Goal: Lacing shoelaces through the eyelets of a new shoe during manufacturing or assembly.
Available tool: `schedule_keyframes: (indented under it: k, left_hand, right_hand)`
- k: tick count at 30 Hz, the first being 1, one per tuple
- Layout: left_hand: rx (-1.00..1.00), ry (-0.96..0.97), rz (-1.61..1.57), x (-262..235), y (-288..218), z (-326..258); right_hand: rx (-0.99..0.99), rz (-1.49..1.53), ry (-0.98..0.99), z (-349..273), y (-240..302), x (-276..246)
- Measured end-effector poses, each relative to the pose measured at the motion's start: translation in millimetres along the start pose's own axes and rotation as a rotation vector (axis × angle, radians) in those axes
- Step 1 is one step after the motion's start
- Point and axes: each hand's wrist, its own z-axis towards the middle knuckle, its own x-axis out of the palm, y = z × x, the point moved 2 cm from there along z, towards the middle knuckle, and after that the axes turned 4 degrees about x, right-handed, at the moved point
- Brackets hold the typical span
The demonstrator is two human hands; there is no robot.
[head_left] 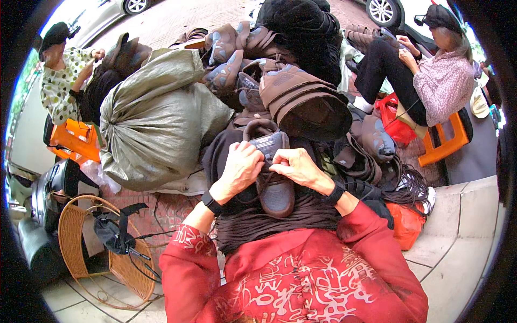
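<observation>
Head view showing both hands meeting over a brown shoe (272, 180) lying in the lap, toe toward the body. Left hand (240, 168) steadying the tongue (267, 144), fingers curled against it; right hand (296, 166) pinching, probably a lace, beside heaped brown shoes (301, 102).

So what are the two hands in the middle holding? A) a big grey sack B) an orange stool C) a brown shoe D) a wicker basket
C: the left hand and right hand both grip the top of a brown shoe resting on the lap, while the big grey sack sits apart, to the left.
</observation>
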Motion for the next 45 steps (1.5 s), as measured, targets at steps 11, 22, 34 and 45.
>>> schedule_keyframes:
  k: [11,22,34,45]
  left_hand:
    - [-0.198,-0.106,-0.128,6,3,4]
    - [-0.448,-0.129,-0.353,5,2,3]
    - [-0.413,-0.095,-0.394,2,-1,2]
    - [-0.498,-0.071,-0.444,3,3,0]
  right_hand:
    - [-0.198,-0.447,-0.311,3,5,-3]
    - [-0.025,-0.093,0.007,20,-6,-10]
    - [0.146,0.087,0.080,25,0,-6]
    - [-0.292,-0.326,-0.224,23,13,-36]
